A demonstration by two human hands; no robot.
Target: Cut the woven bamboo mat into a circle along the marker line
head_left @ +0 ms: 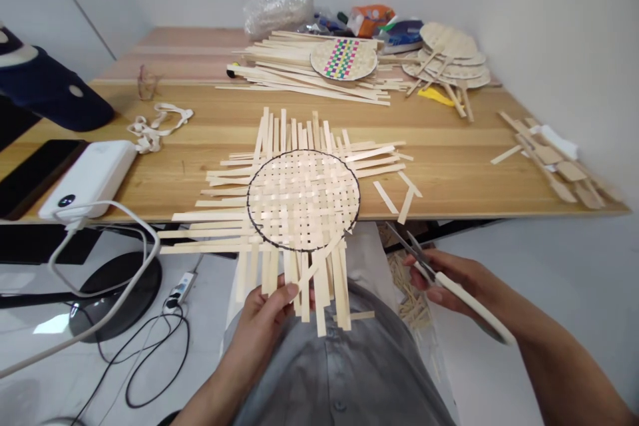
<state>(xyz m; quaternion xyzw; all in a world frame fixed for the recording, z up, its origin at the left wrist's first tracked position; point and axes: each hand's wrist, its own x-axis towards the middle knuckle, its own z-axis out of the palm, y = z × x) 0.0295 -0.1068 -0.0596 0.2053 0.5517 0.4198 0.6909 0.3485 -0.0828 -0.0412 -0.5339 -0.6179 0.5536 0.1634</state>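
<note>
A round woven panel of pale bamboo strips [303, 196] lies partly on the table and juts over its front edge. Dark cord runs around its circle, and uneven strip ends stick out on all sides. My left hand [272, 309] pinches strips at the panel's near edge, thumb on top; some fingers are hidden beneath. In my right hand [449, 276] is a pair of scissors [466, 296] with pale handles, its blades parted and pointing up-left, apart from the panel. Short cut strips [385, 198] lie on the table between the panel and the scissors.
Behind lie loose bamboo strips [299, 83], a colourful woven fan [344, 58], stacked fans [449, 53] and bubble wrap [279, 6]. Wooden handles [564, 163] sit right. A white power bank [92, 176], its cable, and a phone [37, 173] are left. Offcuts [412, 296] lie below.
</note>
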